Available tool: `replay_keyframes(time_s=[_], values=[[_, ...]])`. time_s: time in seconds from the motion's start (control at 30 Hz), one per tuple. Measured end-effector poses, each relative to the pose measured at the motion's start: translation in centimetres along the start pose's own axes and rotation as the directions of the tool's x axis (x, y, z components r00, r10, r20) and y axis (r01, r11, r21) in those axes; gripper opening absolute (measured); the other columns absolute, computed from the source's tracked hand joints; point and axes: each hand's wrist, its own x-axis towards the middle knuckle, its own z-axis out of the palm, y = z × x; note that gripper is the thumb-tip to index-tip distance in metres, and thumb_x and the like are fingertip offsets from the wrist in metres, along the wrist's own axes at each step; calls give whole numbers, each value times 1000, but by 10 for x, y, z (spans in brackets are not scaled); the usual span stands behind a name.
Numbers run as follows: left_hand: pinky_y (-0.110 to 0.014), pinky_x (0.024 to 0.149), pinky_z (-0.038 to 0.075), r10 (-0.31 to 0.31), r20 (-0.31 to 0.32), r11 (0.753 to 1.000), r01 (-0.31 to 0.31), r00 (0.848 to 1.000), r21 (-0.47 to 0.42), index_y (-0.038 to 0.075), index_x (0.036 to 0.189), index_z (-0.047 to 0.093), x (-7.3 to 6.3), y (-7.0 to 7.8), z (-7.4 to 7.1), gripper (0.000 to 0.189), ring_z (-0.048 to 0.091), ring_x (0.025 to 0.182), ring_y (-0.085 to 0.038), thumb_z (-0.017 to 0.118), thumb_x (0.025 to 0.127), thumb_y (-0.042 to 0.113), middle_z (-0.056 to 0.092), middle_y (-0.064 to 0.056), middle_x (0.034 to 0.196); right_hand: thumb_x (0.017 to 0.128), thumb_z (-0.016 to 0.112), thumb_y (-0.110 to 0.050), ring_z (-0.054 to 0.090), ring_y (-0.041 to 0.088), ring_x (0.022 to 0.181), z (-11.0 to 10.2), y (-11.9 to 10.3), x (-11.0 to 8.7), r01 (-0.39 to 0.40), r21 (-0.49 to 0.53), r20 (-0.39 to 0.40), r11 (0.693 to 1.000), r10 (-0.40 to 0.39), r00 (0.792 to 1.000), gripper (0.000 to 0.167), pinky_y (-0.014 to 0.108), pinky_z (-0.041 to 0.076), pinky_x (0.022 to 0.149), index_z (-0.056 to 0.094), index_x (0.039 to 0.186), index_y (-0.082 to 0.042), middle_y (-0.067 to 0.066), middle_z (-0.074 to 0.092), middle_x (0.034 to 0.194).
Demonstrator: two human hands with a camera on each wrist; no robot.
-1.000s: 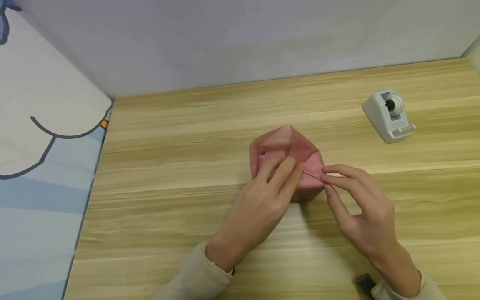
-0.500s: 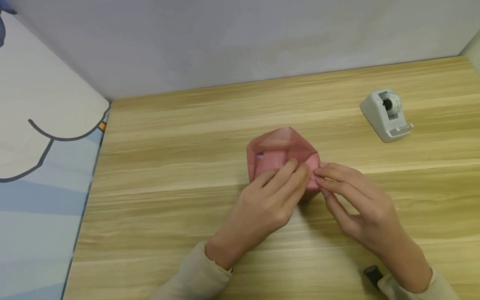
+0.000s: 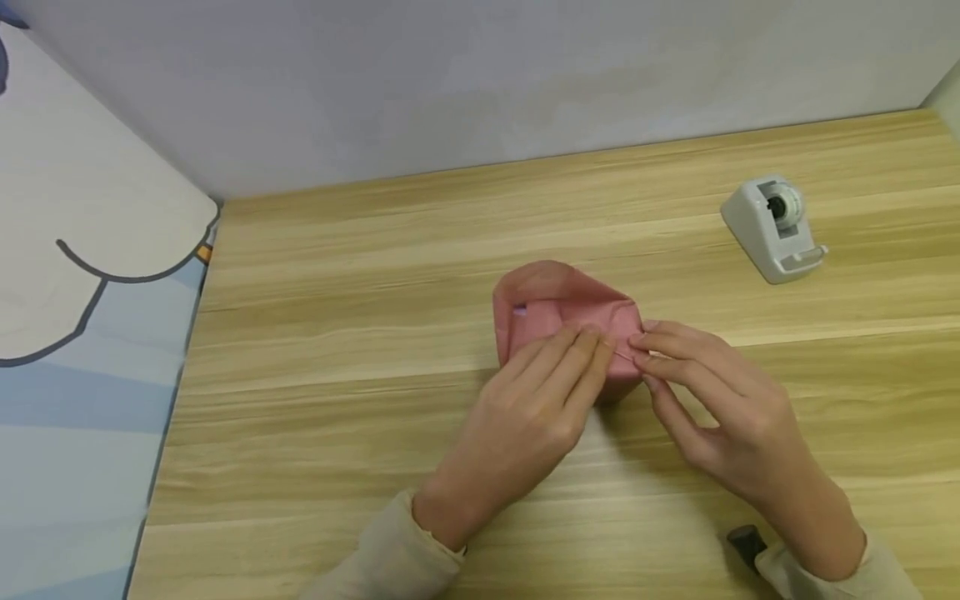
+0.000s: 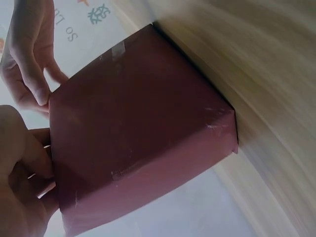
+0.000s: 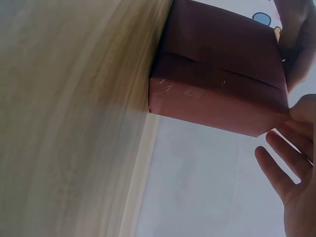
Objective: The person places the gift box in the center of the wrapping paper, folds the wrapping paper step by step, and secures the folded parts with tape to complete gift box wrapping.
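Note:
A box wrapped in pink-red paper [image 3: 536, 317] stands on the wooden table, its upper end partly folded in. At the back, a paper flap [image 3: 543, 279] still rises, curling at the top. My left hand [image 3: 517, 417] presses the near fold with nearly straight fingers. My right hand [image 3: 727, 417] pinches the paper at the right corner between thumb and fingers. In the left wrist view, a bit of clear tape [image 4: 118, 50] sticks to one side of the box. From the right wrist, the thumb [image 5: 303, 108] is seen against the corner, other fingers spread behind.
A white tape dispenser [image 3: 772, 229] with a roll in it stands at the back right of the table [image 3: 337, 333]. A grey wall [image 3: 487, 75] rises behind, and a cartoon-printed panel [image 3: 82, 250] borders the left. A dark object [image 3: 746, 546] shows beside the right sleeve.
The back flap's pointed tip has bent over into a rounded curl. My right fingertips have moved slightly left along the corner; my left fingers shifted right, then slightly back.

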Motion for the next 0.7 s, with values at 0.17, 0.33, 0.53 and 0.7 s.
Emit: replay_keyframes(time_s=[0.17,0.33,0.53,0.7], values=[[-28,107,54,-19,-13,1000,19,1000,-7,3,134,69,2,4,-1,32,70,120,-18,54,107,11,74,-6,129,107,54,-19,69,40,109,1,-1,1,27,-73,57,997,-23,998,37,27,45,117,75,109,12,26,76,112],[-31,108,53,-27,-11,999,26,1000,-41,2,135,68,3,5,-1,35,69,121,-21,52,105,12,74,-8,130,107,57,-23,68,38,110,-1,2,-2,-36,-64,14,997,37,999,38,27,46,116,76,107,10,26,77,108],[-33,106,55,-21,-23,999,20,1000,-35,4,132,70,3,2,0,34,69,120,-22,53,104,13,74,-7,128,97,69,-7,64,0,105,-9,17,11,-448,-24,110,894,448,887,22,12,49,96,75,118,0,14,76,111],[-31,107,54,-6,-5,1000,6,1000,-26,5,130,71,3,5,-3,32,68,122,-20,52,106,11,74,-6,128,93,78,-9,60,-3,85,-9,35,39,-517,-118,349,848,523,778,20,10,49,79,78,112,-13,-2,76,97]])
